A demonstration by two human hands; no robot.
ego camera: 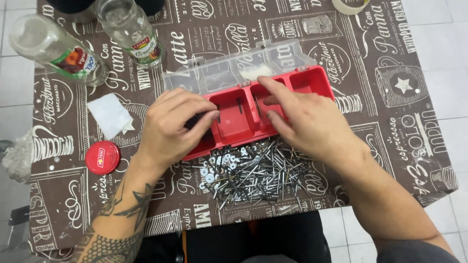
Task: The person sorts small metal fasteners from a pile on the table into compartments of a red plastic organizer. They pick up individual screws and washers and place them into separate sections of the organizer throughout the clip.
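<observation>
A red organiser box [312, 80] with several compartments lies on the table, its clear hinged lid [234, 68] folded open behind it. My left hand [170, 126] rests over the box's left compartment, fingers curled on dark screws there. My right hand [302, 122] reaches into a middle compartment with its fingers extended; whether it holds anything is hidden. In front of the box lies a heap of silver nails, screws and washers [253, 173]. A few nails lie in the middle compartments.
A brown printed tablecloth [390, 58] covers the table. Two clear glass jars [131, 31] [56, 48] lie at the back left. A red jar lid [102, 157] and a white paper square [109, 114] are at the left. A tape roll [348, 5] sits at the back edge.
</observation>
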